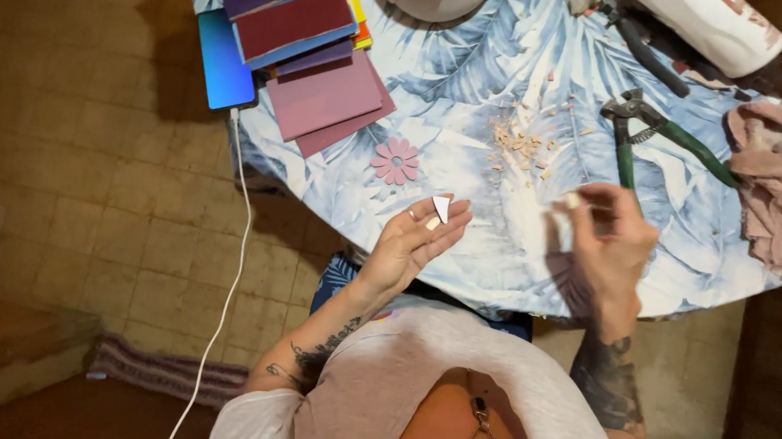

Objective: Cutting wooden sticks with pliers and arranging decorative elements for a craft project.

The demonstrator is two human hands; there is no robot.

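Holding a small white shard up on its fingertips, the left hand sits palm-up and loose, fingers curled just enough to cradle the piece — likely so its edge can be looked over. Across at three o'clock from it, the right hand is pinched shut, thumb against fingers on a tiny pale chip; the motion blur makes the chip's shape hard to read. Both hands hover over the near rim of the surface, apart from each other.

Up at twelve o'clock from the right hand lie green-handled nippers, jaws pointing away, handles angled back within easy reach. Just left of them, a scatter of crumbs marks a working spot. At ten o'clock from the left hand, a pink flower lies flat. Further up, a stack of tiles in maroon, purple and blue overhangs the edge. A crumpled pink rag sits at the far right, a white bottle at the top.

The surface is round, draped in a blue-and-white leaf-print cloth. Below, tan floor tiles, a white cable dangling down, a striped rug at seven o'clock.
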